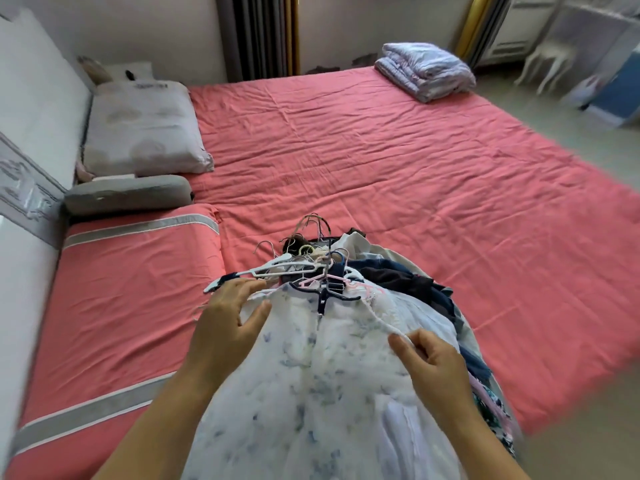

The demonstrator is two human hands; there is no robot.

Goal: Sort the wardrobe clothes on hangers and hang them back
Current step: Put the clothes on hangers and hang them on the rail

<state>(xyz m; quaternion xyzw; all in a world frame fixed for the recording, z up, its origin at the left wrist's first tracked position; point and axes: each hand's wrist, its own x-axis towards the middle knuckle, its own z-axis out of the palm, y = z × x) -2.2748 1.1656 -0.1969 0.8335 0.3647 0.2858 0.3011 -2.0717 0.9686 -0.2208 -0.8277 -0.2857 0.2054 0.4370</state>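
Pinching the white dress (pixel 322 375) strap, right hand (pixel 433 365) fingers curl—left hand (pixel 225 323) apparently hovers, fingers spread.

Bare sheet (pixel 398 161) beyond the hanger tangle (pixel 311 268).

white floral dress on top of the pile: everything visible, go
The white floral dress is thin pale fabric with faint blue prints and lies front-up atop the clothes pile on the pink bed sheet. Its neckline sits on a hanger. The left hand hovers at its shoulder; the right hand pinches its strap.
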